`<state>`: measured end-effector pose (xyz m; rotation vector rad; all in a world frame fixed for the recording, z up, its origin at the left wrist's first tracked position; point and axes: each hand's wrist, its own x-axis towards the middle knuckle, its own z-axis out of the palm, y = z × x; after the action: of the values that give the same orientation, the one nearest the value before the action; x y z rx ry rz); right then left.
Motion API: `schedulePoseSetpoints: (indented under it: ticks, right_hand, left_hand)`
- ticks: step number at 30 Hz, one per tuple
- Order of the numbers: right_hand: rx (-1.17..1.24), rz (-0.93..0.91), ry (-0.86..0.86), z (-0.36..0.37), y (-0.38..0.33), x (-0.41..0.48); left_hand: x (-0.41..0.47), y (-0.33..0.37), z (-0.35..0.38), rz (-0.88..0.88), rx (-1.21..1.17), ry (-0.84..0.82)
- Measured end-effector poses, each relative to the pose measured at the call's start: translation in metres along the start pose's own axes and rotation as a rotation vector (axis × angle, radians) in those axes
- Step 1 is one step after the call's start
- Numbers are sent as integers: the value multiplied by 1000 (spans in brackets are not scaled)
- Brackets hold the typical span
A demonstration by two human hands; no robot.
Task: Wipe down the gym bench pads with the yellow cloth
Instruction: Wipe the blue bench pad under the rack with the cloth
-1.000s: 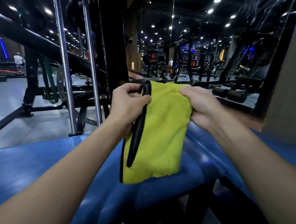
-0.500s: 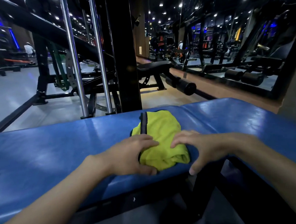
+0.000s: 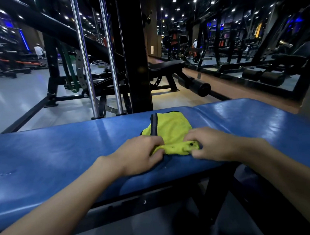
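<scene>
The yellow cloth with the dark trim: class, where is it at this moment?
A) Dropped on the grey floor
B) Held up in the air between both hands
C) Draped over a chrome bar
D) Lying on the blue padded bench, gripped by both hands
D: the yellow cloth with the dark trim lies on the blue padded bench, while the left hand and the right hand pinch its rolled near edge.

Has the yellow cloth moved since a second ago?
Yes. The yellow cloth has come down from mid-air onto the blue bench pad, beside its seam; the left hand and right hand pinch its near edge.
</scene>
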<state>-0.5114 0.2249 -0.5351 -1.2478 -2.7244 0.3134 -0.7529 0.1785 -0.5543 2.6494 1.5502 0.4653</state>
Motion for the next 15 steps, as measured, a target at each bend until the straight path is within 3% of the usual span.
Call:
schedulePoseSetpoints:
  ticks: [3,5,8,10,12,15]
  right_hand:
    - [220,-19,181,-24,-8,3]
    - [394,28,430,-35,-8,13]
    - [435,309,699,-28,1,36]
    - [95,413,678,-16,4,42]
    - [-207,268,531,-2,0,45]
    - [-266,192,306,12,-9,57]
  left_hand:
    - [16,5,-31,-77,-277,119]
    - [35,2,-48,-134,-343,342]
    - [62,-13,-48,-280,-378,566]
    - [65,-23,-34,-355,-417,529]
    - [53,-34,-13,-357,-364,415]
    - [34,-51,9,-370,-236,224]
